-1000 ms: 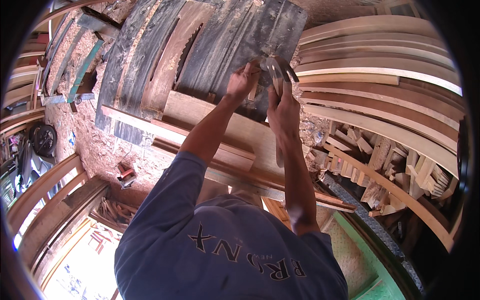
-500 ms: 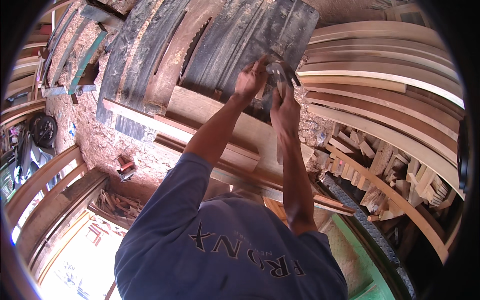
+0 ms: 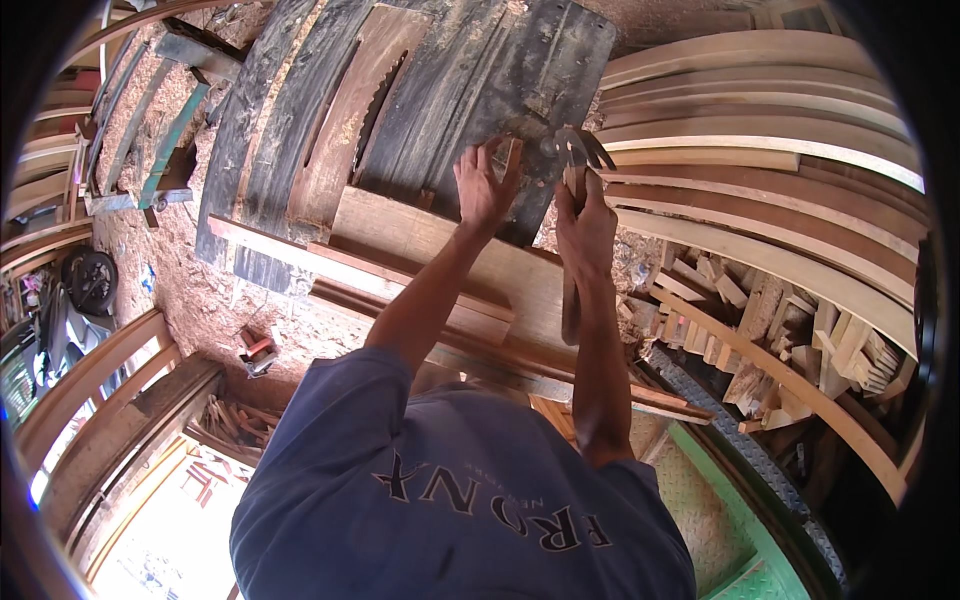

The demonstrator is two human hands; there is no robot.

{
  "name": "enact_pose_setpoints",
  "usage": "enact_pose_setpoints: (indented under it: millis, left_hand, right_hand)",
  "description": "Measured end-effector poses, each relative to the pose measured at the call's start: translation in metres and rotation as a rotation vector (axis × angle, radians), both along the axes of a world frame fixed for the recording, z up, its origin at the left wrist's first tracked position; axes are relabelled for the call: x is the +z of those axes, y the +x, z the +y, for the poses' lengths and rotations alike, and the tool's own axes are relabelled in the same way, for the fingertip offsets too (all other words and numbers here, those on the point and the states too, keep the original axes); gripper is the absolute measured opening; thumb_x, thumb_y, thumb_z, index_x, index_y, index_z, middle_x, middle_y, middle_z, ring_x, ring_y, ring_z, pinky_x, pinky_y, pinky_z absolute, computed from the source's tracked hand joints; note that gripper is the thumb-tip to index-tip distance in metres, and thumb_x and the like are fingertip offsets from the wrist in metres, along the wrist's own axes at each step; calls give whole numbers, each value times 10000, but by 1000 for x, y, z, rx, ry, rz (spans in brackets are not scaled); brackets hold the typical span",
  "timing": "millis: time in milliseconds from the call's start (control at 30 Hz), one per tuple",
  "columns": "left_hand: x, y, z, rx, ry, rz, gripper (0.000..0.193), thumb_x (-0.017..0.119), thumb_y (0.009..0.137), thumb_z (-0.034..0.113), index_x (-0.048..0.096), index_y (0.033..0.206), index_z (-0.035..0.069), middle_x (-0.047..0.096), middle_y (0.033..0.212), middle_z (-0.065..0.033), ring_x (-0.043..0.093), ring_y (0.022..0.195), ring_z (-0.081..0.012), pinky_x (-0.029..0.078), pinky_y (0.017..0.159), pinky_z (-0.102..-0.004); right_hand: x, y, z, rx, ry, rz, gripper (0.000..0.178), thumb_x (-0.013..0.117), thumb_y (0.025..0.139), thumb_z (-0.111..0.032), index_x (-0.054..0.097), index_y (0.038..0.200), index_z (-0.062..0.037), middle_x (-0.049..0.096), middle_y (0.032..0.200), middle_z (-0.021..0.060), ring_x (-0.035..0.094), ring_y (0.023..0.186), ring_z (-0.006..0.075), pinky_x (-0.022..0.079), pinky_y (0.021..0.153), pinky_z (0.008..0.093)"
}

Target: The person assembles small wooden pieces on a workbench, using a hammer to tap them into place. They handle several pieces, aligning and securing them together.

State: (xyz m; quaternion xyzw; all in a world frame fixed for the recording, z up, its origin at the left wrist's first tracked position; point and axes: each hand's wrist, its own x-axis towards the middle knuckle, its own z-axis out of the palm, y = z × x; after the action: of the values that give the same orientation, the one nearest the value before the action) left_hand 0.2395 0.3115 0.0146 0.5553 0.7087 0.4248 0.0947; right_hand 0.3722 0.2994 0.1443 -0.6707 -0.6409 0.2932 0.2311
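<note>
My right hand (image 3: 586, 225) is closed round the handle of a claw hammer (image 3: 577, 150), its dark head over the right part of a worn black saw table (image 3: 480, 100). To its left, my left hand (image 3: 485, 190) is over the table with curled, partly spread fingers. A small reddish-brown piece of wood (image 3: 514, 156) stands up between its thumb and fingers; the exact contact is partly hidden. A toothed saw blade (image 3: 380, 105) rises through a slot left of my hands. A pale wide board (image 3: 400, 225) lies along the table's near edge.
Long planks (image 3: 760, 130) are stacked on the right, above a heap of short offcuts (image 3: 760, 340). Narrow strips (image 3: 300, 255) lie across the near side of the table. Sawdust (image 3: 170, 270) covers the floor on the left. A green metal frame (image 3: 740, 530) is at lower right.
The hammer and my right hand have moved slightly right, away from my left hand. My left hand has shifted left and its fingers have loosened, showing more of the small wood piece. The view has shifted slightly.
</note>
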Motion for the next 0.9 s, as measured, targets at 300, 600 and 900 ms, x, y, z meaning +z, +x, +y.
enact_pose_setpoints:
  millis: [300, 600, 900]
  left_hand:
    - [-17, 5, -11, -111, -356, -150, 254, 611, 932, 265, 570, 1031, 35, 651, 1009, -182, 627, 972, -408, 493, 818, -517]
    - [-14, 7, -8, -44, -454, -219, 232, 590, 937, 249, 561, 1022, 35, 657, 1027, -212, 638, 935, -453, 515, 771, -548]
    - [-23, 9, -10, 11, -369, -249, 216, 593, 930, 259, 623, 985, 53, 666, 1017, -203, 648, 902, -452, 522, 754, -538]
  right_hand:
    - [-7, -6, -2, 95, 184, 62, 311, 605, 972, -283, 564, 1164, -41, 686, 856, 254, 680, 802, 440, 533, 666, 495]
    - [-36, -10, 25, 198, -77, -221, 394, 515, 988, -289, 497, 1327, -89, 684, 943, 252, 667, 838, 453, 540, 722, 542]
    - [-46, -14, 13, 199, -41, -217, 368, 510, 998, -305, 525, 1283, -72, 693, 925, 232, 674, 825, 436, 540, 717, 534]
